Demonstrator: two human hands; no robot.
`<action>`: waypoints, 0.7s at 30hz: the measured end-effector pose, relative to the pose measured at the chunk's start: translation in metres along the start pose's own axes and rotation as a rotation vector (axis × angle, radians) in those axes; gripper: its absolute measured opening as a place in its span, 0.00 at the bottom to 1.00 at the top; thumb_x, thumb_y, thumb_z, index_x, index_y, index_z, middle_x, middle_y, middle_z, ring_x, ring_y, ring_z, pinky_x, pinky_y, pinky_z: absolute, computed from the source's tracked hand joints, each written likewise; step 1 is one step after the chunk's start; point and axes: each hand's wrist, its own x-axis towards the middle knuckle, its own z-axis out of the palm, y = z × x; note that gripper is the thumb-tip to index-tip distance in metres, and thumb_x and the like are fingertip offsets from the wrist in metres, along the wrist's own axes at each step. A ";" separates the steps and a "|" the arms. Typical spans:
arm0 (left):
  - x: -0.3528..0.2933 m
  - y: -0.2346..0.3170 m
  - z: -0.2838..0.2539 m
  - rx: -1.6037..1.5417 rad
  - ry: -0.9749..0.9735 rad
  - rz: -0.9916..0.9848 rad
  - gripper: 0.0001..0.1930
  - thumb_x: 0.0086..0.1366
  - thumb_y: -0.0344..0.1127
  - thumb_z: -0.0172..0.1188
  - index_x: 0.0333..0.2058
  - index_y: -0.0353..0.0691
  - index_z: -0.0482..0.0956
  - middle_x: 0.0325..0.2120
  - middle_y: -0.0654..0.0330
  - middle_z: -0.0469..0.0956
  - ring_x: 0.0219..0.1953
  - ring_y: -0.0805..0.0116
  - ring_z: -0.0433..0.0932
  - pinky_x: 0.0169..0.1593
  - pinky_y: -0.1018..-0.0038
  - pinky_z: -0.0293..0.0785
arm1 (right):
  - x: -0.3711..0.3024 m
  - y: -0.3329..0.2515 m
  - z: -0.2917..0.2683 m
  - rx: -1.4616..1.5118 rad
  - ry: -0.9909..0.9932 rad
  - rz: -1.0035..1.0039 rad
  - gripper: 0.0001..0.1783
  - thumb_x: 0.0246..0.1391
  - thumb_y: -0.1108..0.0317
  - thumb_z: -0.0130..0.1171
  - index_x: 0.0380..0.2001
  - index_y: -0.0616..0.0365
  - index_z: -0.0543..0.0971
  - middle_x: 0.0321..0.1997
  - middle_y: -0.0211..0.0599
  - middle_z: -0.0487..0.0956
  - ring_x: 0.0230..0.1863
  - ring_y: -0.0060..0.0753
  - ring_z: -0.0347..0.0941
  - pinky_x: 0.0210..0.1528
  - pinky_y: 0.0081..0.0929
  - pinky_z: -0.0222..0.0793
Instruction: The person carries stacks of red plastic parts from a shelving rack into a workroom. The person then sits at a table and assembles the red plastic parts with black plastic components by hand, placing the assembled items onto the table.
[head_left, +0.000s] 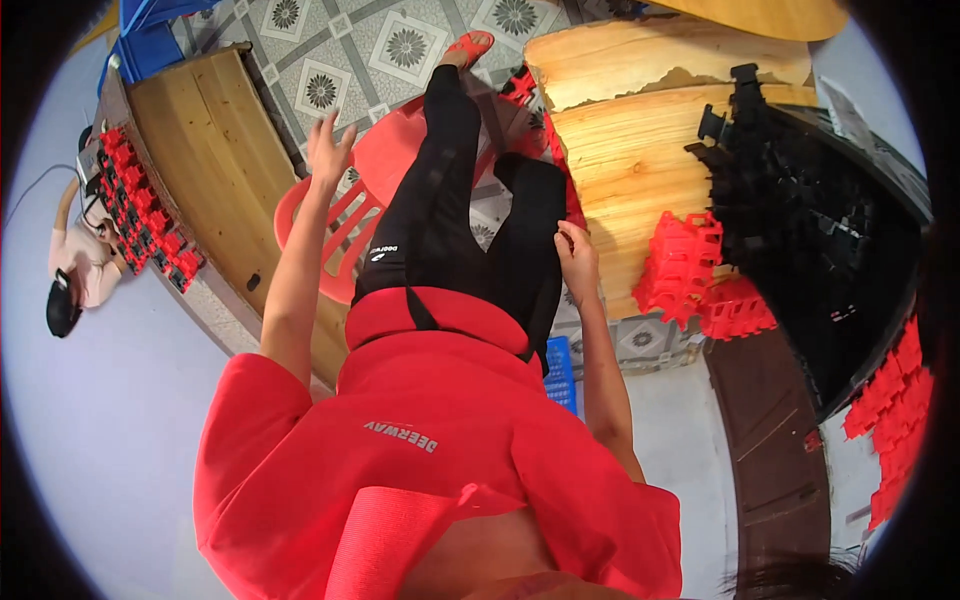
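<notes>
My left hand (328, 152) is raised with its fingers apart and nothing in it, just left of a red plastic chair (395, 150). My right hand (578, 260) hangs beside my right thigh in black trousers (535, 200), fingers loosely bent, with nothing visible in it. To its right, a wooden tabletop (620, 150) carries a stack of red plastic parts (680, 265). Another cluster of red parts (738, 308) sits at the table's near corner. Farther right, black plastic parts (790, 220) lie heaped against a large black container (850, 300).
On the left stands a wooden bench (195, 120), with a row of red and black parts (148, 210) along its outer side. A person (85, 255) is at the far left. A blue plastic basket (560, 372) lies low beside me. More red parts (895, 420) are at the right edge.
</notes>
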 end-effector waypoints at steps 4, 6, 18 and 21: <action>0.076 -0.003 0.055 -0.020 -0.127 0.187 0.32 0.59 0.60 0.56 0.59 0.55 0.67 0.58 0.48 0.65 0.62 0.47 0.60 0.62 0.54 0.57 | 0.002 -0.007 0.010 0.035 0.042 0.211 0.12 0.58 0.69 0.54 0.44 0.61 0.76 0.41 0.46 0.78 0.38 0.45 0.77 0.42 0.33 0.72; 0.107 -0.033 0.092 0.027 -0.361 0.064 0.33 0.58 0.62 0.55 0.60 0.59 0.66 0.58 0.50 0.66 0.61 0.48 0.63 0.62 0.51 0.56 | 0.014 -0.001 0.026 0.016 0.065 0.156 0.12 0.57 0.71 0.54 0.44 0.61 0.76 0.41 0.47 0.78 0.40 0.47 0.75 0.44 0.34 0.71; 0.169 -0.137 0.270 -0.105 -1.054 -0.231 0.24 0.64 0.57 0.51 0.43 0.41 0.76 0.23 0.67 0.74 0.25 0.74 0.70 0.32 0.70 0.69 | 0.131 0.040 0.126 -0.170 0.174 -0.129 0.22 0.44 0.78 0.58 0.46 0.55 0.76 0.46 0.40 0.77 0.47 0.42 0.74 0.50 0.38 0.69; 0.161 -0.119 0.294 0.062 -1.291 0.128 0.15 0.68 0.36 0.44 0.46 0.37 0.76 0.39 0.57 0.78 0.36 0.69 0.75 0.40 0.70 0.73 | 0.143 0.054 0.137 -0.281 0.129 -0.049 0.18 0.50 0.72 0.56 0.47 0.55 0.76 0.48 0.42 0.76 0.49 0.42 0.74 0.51 0.39 0.69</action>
